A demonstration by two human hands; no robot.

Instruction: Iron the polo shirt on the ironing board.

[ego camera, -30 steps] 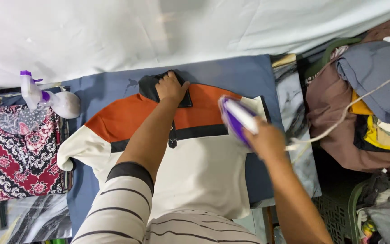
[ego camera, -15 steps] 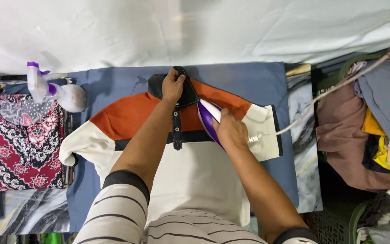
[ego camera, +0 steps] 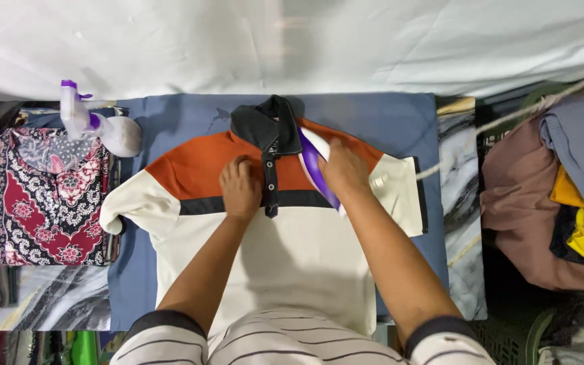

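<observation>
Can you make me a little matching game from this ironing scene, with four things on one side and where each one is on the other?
Things:
1. iron
2. left hand
3. spray bottle
4. pile of clothes

Places:
A. flat on the orange chest of the polo shirt
B. far right, off the blue pad
C. gripped in the right hand, beside the collar
D. top left corner of the pad

Pairs: 1-C, 2-A, 3-D, 4-B

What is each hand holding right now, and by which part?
The right hand grips the purple-and-white iron by its handle; the left hand holds nothing, pressing flat on the polo shirt.
</observation>
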